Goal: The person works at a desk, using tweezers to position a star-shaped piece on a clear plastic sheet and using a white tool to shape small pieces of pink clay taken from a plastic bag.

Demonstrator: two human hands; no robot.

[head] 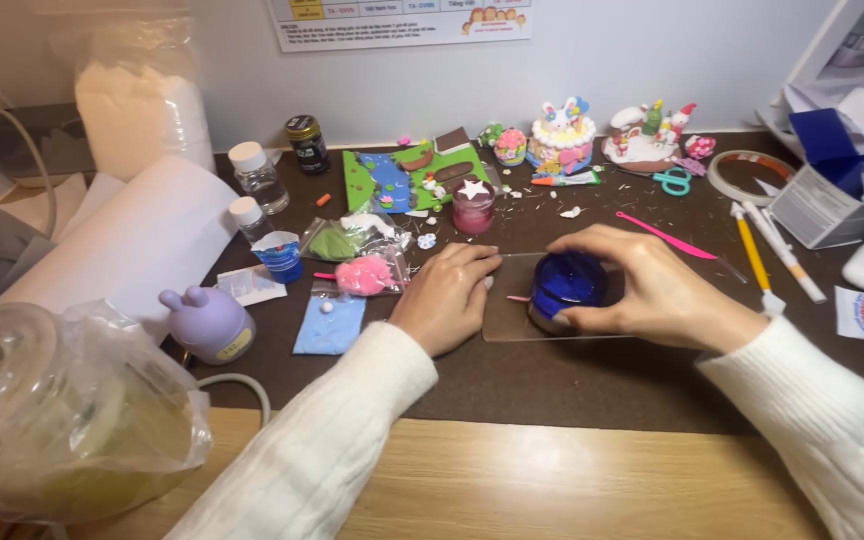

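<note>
My right hand point(652, 290) curls over a round dark blue lump of clay point(564, 284) that rests on a clear plastic sheet point(508, 322) on the dark brown mat. Fingers and thumb wrap the lump from the right. My left hand point(447, 295) rests in a loose fist on the left edge of the sheet, with a thin pink stick point(519, 298) just past its fingertips. Both arms wear white knitted sleeves.
Bags of pink clay point(364, 274), green clay point(335, 242) and blue clay point(328, 324) lie left. A pink jar point(473, 206), clay cake point(560, 137), green scene point(414, 176), scissors point(673, 181), pink tool point(664, 235), yellow tool point(752, 254), purple figure point(208, 322) and bottles point(258, 177) surround them.
</note>
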